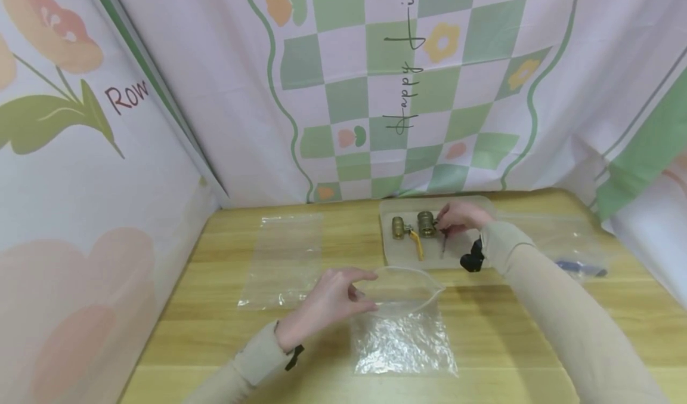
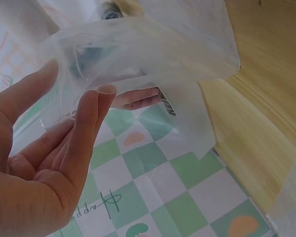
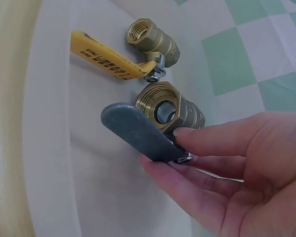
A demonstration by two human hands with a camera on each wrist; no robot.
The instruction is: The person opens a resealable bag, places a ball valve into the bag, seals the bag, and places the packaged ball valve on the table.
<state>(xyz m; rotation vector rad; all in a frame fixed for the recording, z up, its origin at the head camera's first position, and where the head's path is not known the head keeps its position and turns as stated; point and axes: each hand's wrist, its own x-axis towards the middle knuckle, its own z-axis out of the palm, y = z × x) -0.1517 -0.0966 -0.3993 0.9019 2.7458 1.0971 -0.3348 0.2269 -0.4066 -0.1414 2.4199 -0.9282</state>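
My left hand [image 1: 335, 299] holds a clear plastic zip bag [image 1: 405, 344] by its mouth, with thumb and fingers spread apart along the rim. The mouth gapes in a wide oval. In the left wrist view, the fingers [image 2: 91, 113] touch the bag's edge. My right hand [image 1: 464, 216] pinches a brass ball valve [image 3: 190, 111] near the base of its grey lever handle. That valve sits in a shallow pale tray [image 1: 394, 258]. Beside it in the tray lies a smaller brass ball valve [image 3: 153, 42] with a yellow lever.
On the left of the wooden table [image 1: 214, 332] lies another flat clear bag [image 1: 287, 261]. To the right of the tray is a clear bag [image 1: 558, 237] with a dark blue item [image 1: 582, 268] at its near end. A printed curtain [image 1: 343, 105] hangs behind the table.
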